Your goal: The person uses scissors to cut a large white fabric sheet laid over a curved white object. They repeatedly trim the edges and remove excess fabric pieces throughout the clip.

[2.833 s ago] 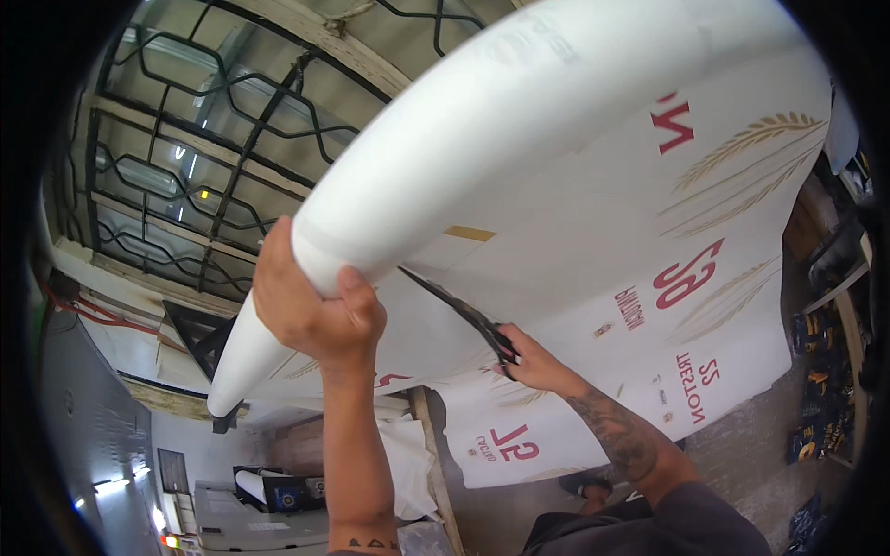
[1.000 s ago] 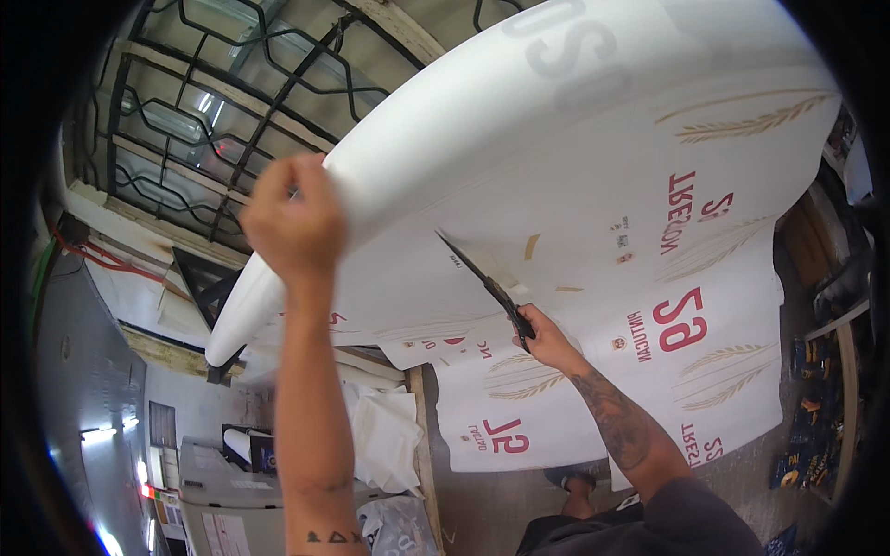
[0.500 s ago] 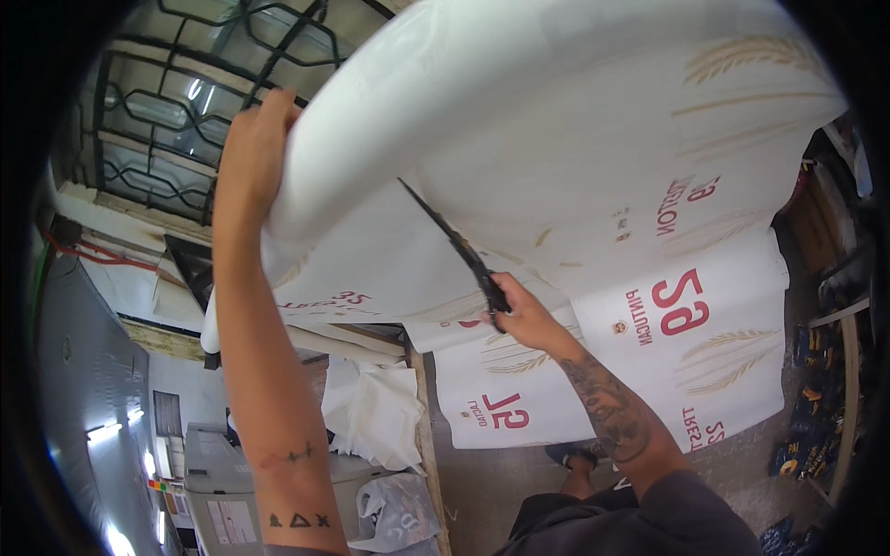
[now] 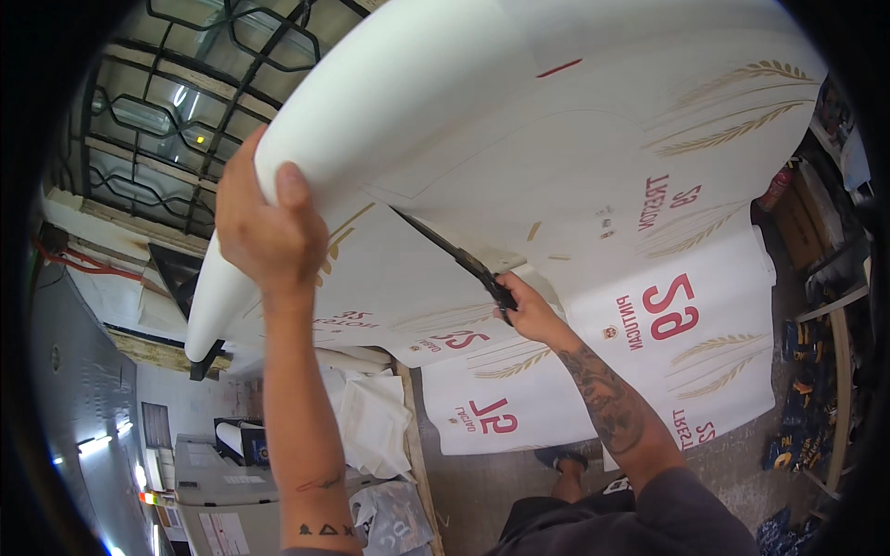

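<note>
A large white paper roll [image 4: 306,116] slants across the upper part of the view, and its wide printed sheet [image 4: 519,157] hangs down from it toward the floor. Mirrored red lettering and gold wheat-ear shapes mark the sheet. My left hand [image 4: 273,222] grips the roll near its left end, thumb on the near face and fingers hidden behind. In my right hand [image 4: 528,310] is a pair of black scissors [image 4: 454,252], held by the handles. The long blades point up and left at a slit in the sheet. The lower blade is partly hidden.
A window with a black metal grille [image 4: 167,120] is behind the roll at upper left. Crumpled white paper [image 4: 371,417] and a plastic bag [image 4: 394,514] lie at lower left. Dark printed pieces [image 4: 802,398] are by a wooden rail at right. My foot [image 4: 561,456] stands below.
My left hand has shifted from the roll's back edge to a grip with the thumb in front. The paper has moved down and left, bringing a red line into view. The scissors have dropped slightly.
</note>
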The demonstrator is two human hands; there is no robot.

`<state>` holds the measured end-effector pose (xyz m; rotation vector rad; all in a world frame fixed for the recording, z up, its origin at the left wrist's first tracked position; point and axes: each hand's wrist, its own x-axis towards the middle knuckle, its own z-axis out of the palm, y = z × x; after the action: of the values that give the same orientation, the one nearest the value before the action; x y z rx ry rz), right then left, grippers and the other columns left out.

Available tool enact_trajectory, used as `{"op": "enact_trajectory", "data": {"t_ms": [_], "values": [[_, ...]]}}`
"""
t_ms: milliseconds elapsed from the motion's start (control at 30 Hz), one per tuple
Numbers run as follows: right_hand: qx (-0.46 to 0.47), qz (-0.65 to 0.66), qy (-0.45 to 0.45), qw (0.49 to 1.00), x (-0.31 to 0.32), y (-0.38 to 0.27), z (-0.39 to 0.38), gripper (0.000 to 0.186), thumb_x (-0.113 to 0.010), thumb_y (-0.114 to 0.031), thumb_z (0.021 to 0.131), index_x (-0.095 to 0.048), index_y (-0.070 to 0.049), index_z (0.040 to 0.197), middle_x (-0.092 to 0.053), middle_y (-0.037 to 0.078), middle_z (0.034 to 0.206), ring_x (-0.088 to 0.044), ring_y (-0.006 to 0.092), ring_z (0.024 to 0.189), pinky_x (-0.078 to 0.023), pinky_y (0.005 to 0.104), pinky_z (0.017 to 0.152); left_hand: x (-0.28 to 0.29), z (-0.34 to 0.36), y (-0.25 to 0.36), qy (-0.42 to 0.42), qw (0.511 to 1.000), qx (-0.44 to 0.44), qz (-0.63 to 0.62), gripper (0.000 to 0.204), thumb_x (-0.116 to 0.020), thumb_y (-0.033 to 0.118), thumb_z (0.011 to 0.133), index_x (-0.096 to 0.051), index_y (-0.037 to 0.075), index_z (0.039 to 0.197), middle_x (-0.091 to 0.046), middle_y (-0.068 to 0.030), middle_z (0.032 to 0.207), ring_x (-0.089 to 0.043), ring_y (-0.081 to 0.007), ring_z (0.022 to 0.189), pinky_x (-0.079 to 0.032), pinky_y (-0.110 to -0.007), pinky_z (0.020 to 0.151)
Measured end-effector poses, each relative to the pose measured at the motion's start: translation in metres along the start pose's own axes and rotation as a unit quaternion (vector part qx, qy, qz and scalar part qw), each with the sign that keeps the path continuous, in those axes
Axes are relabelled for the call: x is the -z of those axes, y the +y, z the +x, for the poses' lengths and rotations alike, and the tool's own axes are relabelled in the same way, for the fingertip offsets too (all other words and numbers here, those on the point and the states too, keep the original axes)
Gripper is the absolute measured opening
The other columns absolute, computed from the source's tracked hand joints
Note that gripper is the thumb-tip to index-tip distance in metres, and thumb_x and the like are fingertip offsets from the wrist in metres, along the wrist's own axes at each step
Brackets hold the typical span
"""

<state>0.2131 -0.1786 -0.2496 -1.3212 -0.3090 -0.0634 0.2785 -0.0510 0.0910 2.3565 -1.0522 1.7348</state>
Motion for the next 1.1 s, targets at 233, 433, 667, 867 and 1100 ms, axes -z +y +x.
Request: {"op": "enact_trajectory", "data": {"t_ms": [233,433,667,867,1100], "values": [[0.013,-0.006,-0.014,1.000,-0.007,-0.005,0.003,0.050,-0.069,0.001,0.089,-0.045,-0.005,0.132,-0.052,0.002,0.100,-0.050,0.0108,0.094,-0.044,0.0263,0.085,0.004,0.092,-0.014,-0.296,0.911,0.254,-0.136,0.052,-0.050,0.045,0.094,-0.075,0.000,0.096,-0.074,-0.0157,0.080,-0.069,-0.0302,0.077,-0.051,-0.037,0.078],[0.064,0.024,-0.024,0.997,-0.020,-0.013,0.002,0.044,-0.068,0.003,0.086,-0.047,-0.002,0.124,-0.051,0.005,0.090,-0.050,0.0149,0.081,-0.047,0.0278,0.078,0.008,0.050,0.008,-0.039,0.988,0.143,-0.044,0.045,-0.052,0.035,0.093,-0.071,-0.004,0.105,-0.071,-0.0197,0.089,-0.068,-0.0351,0.084,-0.051,-0.040,0.081],[0.033,-0.050,0.016,0.998,-0.021,-0.018,0.019,0.044,-0.071,-0.010,0.094,-0.046,-0.002,0.129,-0.050,0.001,0.095,-0.048,0.0107,0.087,-0.044,0.0269,0.080,-0.015,0.000,-0.016,0.027,0.999,-0.010,0.021,0.054,-0.054,0.045,0.094,-0.066,-0.001,0.120,-0.069,-0.0199,0.109,-0.066,-0.0384,0.100,-0.050,-0.044,0.088],[-0.058,0.022,-0.003,0.998,-0.021,-0.008,0.018,0.042,-0.072,-0.008,0.091,-0.049,-0.003,0.126,-0.051,0.004,0.092,-0.051,0.0133,0.085,-0.046,0.0294,0.079,0.005,0.049,-0.017,-0.190,0.972,0.136,-0.036,0.055,-0.050,0.050,0.095,-0.072,0.001,0.107,-0.073,-0.0183,0.094,-0.069,-0.0385,0.088,-0.052,-0.043,0.083],[-0.010,0.053,-0.016,0.998,-0.038,-0.029,0.010,0.047,-0.073,-0.003,0.090,-0.047,-0.002,0.129,-0.050,-0.001,0.099,-0.051,0.0094,0.092,-0.046,0.0242,0.086,0.005,0.081,-0.038,-0.236,0.940,0.228,-0.092,0.047,-0.049,0.042,0.098,-0.073,0.002,0.091,-0.074,-0.0178,0.090,-0.069,-0.0382,0.087,-0.053,-0.043,0.080]]}}
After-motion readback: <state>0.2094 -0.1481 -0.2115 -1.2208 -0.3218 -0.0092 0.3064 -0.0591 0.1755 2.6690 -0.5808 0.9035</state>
